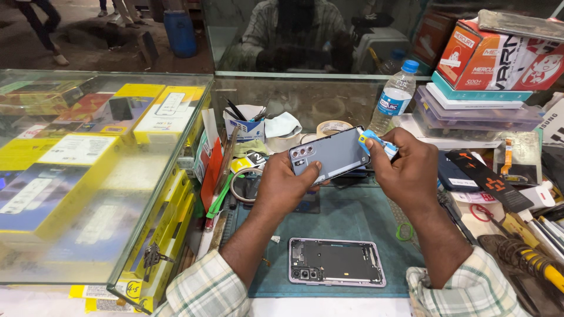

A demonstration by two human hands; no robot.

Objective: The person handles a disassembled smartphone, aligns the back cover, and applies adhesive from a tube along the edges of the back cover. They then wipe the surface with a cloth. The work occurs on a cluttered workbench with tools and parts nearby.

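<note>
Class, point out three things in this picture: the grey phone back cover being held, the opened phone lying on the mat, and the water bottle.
grey phone back cover [332,154], head view, middle of its flat panel.
opened phone [336,262], head view, centre of its exposed inside.
water bottle [394,100], head view, on its label.

The phone back cover [329,155] is grey-blue with a darker camera strip, and the small card [379,144] against it is blue and white. The opened phone [335,262] shows black insides in a pale lilac frame, lying on a teal mat [352,217]. The sleeves [205,290] are checked in cream and grey-green, the boxes [164,114] under glass are yellow, and the water bottle [395,97] has a blue cap.
</note>
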